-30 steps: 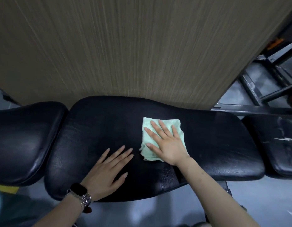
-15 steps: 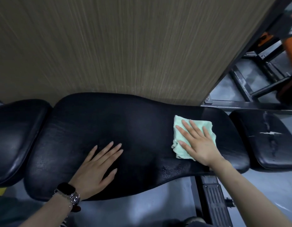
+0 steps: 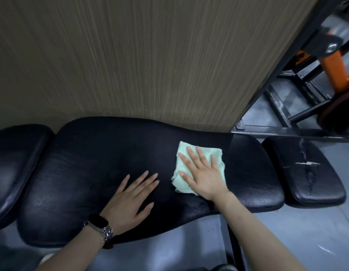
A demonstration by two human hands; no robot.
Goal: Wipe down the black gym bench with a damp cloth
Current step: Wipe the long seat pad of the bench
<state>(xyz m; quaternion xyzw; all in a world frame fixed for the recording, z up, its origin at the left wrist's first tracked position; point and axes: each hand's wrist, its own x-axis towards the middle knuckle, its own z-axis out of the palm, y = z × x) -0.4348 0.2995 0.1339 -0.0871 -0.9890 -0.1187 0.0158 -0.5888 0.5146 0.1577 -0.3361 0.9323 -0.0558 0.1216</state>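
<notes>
**Flat palm drives the cloth while the other hand steadies**

While the cloth works across the long pad, the left hand [image 3: 130,200] lies nearest the camera, palm down on the bare black vinyl with fingers [image 3: 148,178] straight and spread, holding nothing. It seems placed there as a brace, taking the person's weight as they lean over. A black smartwatch [image 3: 98,223] on a metal band sits at that wrist.

Just beside it, slightly farther out, the right hand [image 3: 203,175] presses flat on the folded pale-green cloth [image 3: 218,155], fingers extended and not curled round it. Flat pressure like this probably keeps the damp fabric in full contact with the surface. The cloth lies on the middle pad [image 3: 91,163] of the gym bench, right of its centre, with its far corner and right edge showing past the hand.

Counted: two hands, one cloth, one watch, and three black pads in view. The left pad [image 3: 15,163] is cut off by the frame; the smaller right pad [image 3: 306,173] shows a cracked seam.

Beyond the bench stands a wood-grain panel [image 3: 130,55], and at far right a dark steel frame [image 3: 283,106] with an orange part [image 3: 334,69] over grey floor [image 3: 316,231].
</notes>
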